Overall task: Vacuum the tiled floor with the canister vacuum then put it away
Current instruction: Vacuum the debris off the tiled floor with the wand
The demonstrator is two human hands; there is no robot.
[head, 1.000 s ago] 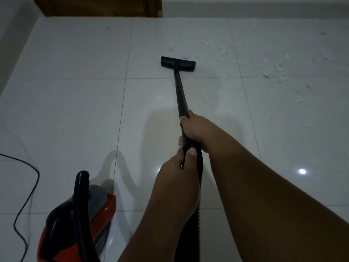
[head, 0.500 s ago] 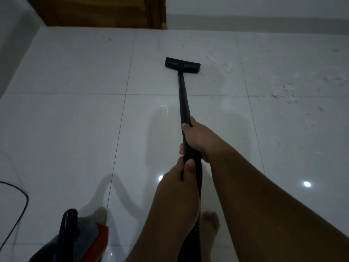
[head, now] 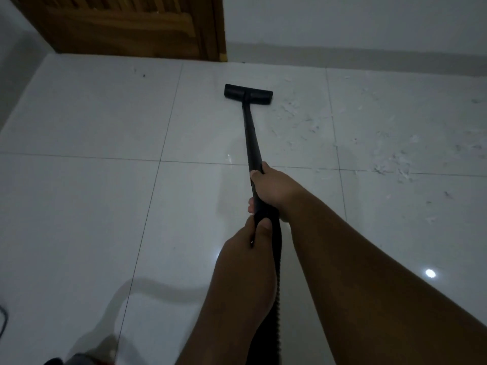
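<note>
A black vacuum wand [head: 251, 133] runs away from me over the white tiled floor [head: 92, 206] to a flat black floor head [head: 248, 94] resting on the tiles. My right hand [head: 274, 188] grips the wand's near end. Just behind it, my left hand [head: 250, 248] is closed around the handle where the ribbed black hose [head: 275, 299] begins. Only a dark sliver of the canister vacuum [head: 76, 360] shows at the bottom left edge. White crumbs and scraps [head: 390, 164] are scattered over the tiles to the right of the head.
A wooden door [head: 126, 27] stands at the far left, with a white wall and skirting [head: 342, 52] running to the right of it. A bit of black power cord [head: 3, 320] shows at the left edge.
The view has tilted up and forward, so the canister has slid almost out of the bottom edge. The floor head has moved farther away, toward the door and wall. Both hands keep their grip.
</note>
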